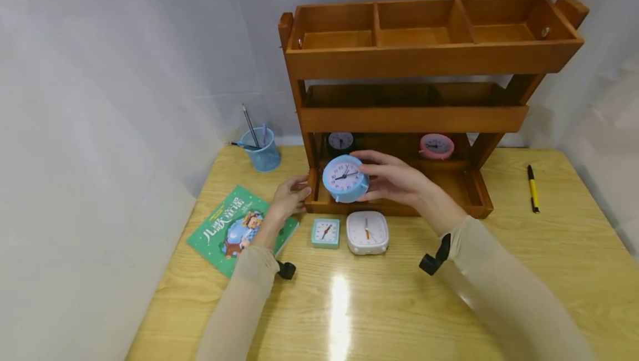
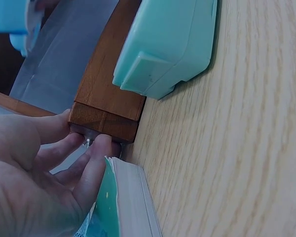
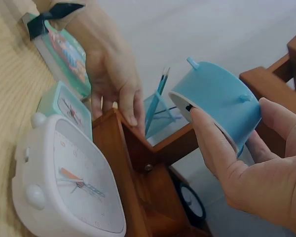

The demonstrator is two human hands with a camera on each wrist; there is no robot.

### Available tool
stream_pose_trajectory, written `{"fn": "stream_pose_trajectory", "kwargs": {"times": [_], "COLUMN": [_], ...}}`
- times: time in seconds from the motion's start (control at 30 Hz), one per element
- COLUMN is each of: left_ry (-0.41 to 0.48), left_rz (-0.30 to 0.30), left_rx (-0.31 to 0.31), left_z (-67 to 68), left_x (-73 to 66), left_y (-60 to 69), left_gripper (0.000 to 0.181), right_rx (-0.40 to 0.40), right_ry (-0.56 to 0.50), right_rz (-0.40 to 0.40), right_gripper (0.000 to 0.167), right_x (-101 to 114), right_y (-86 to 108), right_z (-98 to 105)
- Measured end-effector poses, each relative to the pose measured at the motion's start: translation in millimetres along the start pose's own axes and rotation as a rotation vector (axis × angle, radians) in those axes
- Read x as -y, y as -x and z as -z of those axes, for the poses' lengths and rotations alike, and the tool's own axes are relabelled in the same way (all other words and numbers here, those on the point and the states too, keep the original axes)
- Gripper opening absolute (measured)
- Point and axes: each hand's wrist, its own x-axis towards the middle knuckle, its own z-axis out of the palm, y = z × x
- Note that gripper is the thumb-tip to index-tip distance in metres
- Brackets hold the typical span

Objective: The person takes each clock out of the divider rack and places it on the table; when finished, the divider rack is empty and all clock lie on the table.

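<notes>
My right hand (image 1: 394,178) grips a round light-blue alarm clock (image 1: 343,179) by its side, holding it up in front of the bottom tier of a wooden rack (image 1: 439,61). The clock's blue casing (image 3: 219,94) and short feet show in the right wrist view, with fingers and thumb around it. At the rack's front left corner, my left hand (image 1: 290,197) holds the wooden edge (image 2: 106,118) between thumb and fingers. On the table before the rack stand a small mint-green square clock (image 1: 325,233) and a white rounded-square clock (image 1: 367,232).
A dark clock (image 1: 340,141) and a pink clock (image 1: 436,146) stand on the bottom tier. Left of the rack are a blue mesh pen cup (image 1: 264,156) and a green book (image 1: 224,233), partly under the left forearm. A yellow-black pen (image 1: 533,189) lies at right.
</notes>
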Motion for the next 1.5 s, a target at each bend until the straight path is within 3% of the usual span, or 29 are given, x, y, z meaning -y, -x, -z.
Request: {"fn": "stream_pose_trajectory", "kwargs": {"times": [0.47, 0.73, 1.03, 1.5], "left_ry": [-0.037, -0.023, -0.017, -0.082], "left_rz": [0.009, 0.036, 0.094, 0.094], "left_rx": [0.033, 0.086, 0.146, 0.163], "left_z": [4.3, 10.3, 14.9, 14.0], "left_x": [-1.8, -2.7, -14.7, -21.0], "left_y": [0.6, -1.6, -1.7, -0.5], "left_gripper": [0.048, 0.051, 0.058, 0.061], "right_rx": [0.010, 0.060, 0.113, 0.142], "right_ry": [-0.027, -0.036, -0.034, -0.079], "right_rz": [0.038, 0.094, 0.159, 0.127], "right_gripper": [0.038, 0.035, 0.039, 0.045], "right_x": [0, -5, -13, -35], "right_y": [55.9, 83.4, 111.0, 141.4], "right_z": [1, 14, 33, 60]}}
